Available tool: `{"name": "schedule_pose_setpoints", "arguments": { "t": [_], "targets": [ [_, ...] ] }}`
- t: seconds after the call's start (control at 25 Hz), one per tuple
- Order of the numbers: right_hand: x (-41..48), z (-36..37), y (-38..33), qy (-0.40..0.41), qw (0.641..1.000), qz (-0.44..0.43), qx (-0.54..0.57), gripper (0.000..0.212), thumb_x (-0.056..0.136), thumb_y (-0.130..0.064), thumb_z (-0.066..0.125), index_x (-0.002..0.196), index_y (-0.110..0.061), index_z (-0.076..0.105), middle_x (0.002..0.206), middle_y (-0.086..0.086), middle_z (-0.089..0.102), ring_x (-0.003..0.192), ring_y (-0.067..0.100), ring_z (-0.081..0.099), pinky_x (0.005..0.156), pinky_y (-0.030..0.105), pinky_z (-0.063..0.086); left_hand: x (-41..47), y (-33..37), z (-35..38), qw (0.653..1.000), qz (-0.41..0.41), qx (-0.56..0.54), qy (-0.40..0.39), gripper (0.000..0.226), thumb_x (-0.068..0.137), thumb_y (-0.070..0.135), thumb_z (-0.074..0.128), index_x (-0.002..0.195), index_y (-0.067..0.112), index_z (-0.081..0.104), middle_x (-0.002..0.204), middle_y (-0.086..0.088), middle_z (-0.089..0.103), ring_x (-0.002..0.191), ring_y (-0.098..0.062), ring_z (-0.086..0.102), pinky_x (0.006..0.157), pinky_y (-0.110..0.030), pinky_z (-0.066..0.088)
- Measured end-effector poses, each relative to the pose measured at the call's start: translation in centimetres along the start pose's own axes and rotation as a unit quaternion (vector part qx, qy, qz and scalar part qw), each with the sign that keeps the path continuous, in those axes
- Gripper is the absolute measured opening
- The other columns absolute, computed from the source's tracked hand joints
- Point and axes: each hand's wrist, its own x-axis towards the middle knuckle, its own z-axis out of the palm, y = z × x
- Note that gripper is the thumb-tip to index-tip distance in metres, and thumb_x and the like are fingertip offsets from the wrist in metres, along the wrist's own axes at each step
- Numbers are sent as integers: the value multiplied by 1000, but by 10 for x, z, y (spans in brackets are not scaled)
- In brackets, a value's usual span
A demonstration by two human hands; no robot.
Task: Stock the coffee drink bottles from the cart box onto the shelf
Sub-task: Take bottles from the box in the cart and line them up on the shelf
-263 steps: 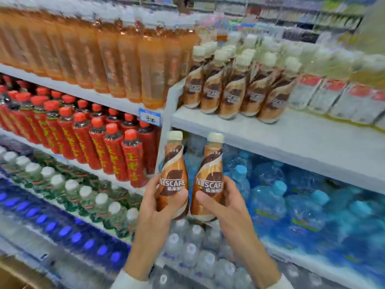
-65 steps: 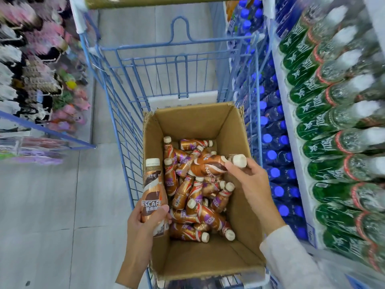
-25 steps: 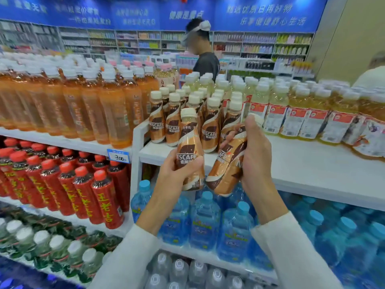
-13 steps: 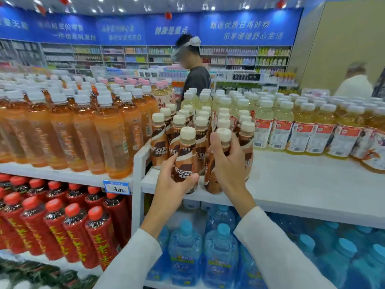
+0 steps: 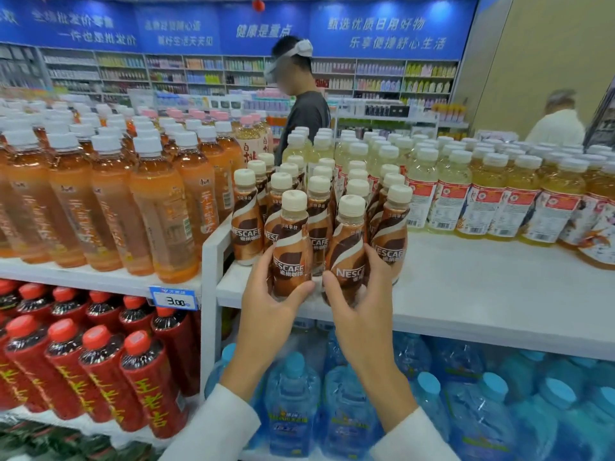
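Observation:
Two brown Nescafe coffee bottles with cream caps stand upright at the front of the white top shelf (image 5: 466,294). My left hand (image 5: 269,294) wraps the left coffee bottle (image 5: 293,247) around its lower half. My right hand (image 5: 359,294) grips the right coffee bottle (image 5: 347,251) the same way. Directly behind them stand several rows of the same stocked coffee bottles (image 5: 319,197). The cart and its box are out of view.
Orange tea bottles (image 5: 159,207) fill the shelf to the left, past a white divider (image 5: 211,261). Pale yellow drink bottles (image 5: 482,194) stand to the right. Red bottles (image 5: 100,367) and blue water jugs (image 5: 466,410) sit below. A person (image 5: 299,94) stands beyond the shelf.
Both hands have come down and forward a little with their bottles, which now stand at the shelf's front edge ahead of the stocked rows. The view has closed in on the shelf.

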Motion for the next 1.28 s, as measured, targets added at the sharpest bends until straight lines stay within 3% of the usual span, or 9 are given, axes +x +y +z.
{"name": "schedule_pose_setpoints", "arguments": {
  "t": [0.08, 0.24, 0.32, 0.52, 0.72, 0.88, 1.04, 1.28],
  "targets": [
    [-14, -3, 5, 3, 999, 24, -24, 66, 90, -49, 71, 145, -41, 37, 138, -24, 47, 133, 2, 47, 108, 34, 48, -5, -1, 1, 1000, 14, 17, 15, 74, 81, 25, 84, 145, 28, 47, 138, 13, 54, 130, -5, 54, 107, -34, 49],
    [-15, -1, 2, 11, 997, 55, -46, 68, 86, -46, 76, 143, -37, 41, 137, -17, 55, 127, 0, 51, 108, 33, 49, -10, 3, 4, 994, 36, 82, 67, 72, 83, 29, 82, 145, 26, 47, 127, 19, 48, 124, 8, 49, 96, -4, 41],
    [-14, 6, -2, 29, 997, 51, -53, 67, 82, -47, 79, 137, -37, 42, 131, -15, 56, 122, 3, 54, 104, 33, 51, -12, 4, -1, 990, 42, 100, 94, 68, 84, 30, 80, 144, 27, 47, 127, 20, 49, 123, 12, 47, 94, 0, 37],
    [-13, 33, -10, 20, 997, 34, -64, 68, 78, -46, 83, 132, -35, 41, 126, -13, 52, 120, 10, 53, 101, 39, 51, -11, 0, -28, 985, 28, 94, 145, 64, 82, 33, 82, 137, 34, 48, 129, 20, 59, 119, 6, 56, 96, -13, 49],
    [-6, 60, -17, -11, 995, 31, -90, 74, 78, -50, 81, 136, -26, 42, 125, -10, 47, 120, 13, 51, 100, 39, 52, -8, -1, -39, 969, 63, 161, 179, 56, 87, 33, 77, 132, 41, 44, 119, 38, 41, 121, 4, 48, 100, -20, 43],
    [-2, 70, -21, -39, 996, 29, -77, 72, 77, -55, 80, 134, -30, 43, 122, -14, 49, 118, 9, 52, 100, 36, 51, -5, -5, -38, 964, 48, 171, 197, 56, 89, 31, 74, 138, 25, 47, 124, 18, 45, 124, -9, 49, 105, -37, 47],
    [-2, 66, -18, -53, 997, 39, -48, 52, 79, -47, 77, 123, -40, 50, 118, -19, 59, 110, 2, 59, 96, 34, 54, -3, -9, -38, 960, 55, 173, 211, 58, 90, 24, 74, 141, 17, 47, 131, 4, 47, 126, -15, 49, 103, -42, 48],
    [-2, 76, -19, -55, 996, 59, -38, 48, 77, -45, 81, 113, -43, 49, 110, -14, 67, 104, 11, 65, 90, 40, 57, 3, -12, -44, 956, 63, 205, 198, 69, 86, 23, 76, 146, 21, 43, 128, 12, 42, 124, -13, 48, 102, -37, 50]
  ]
}}
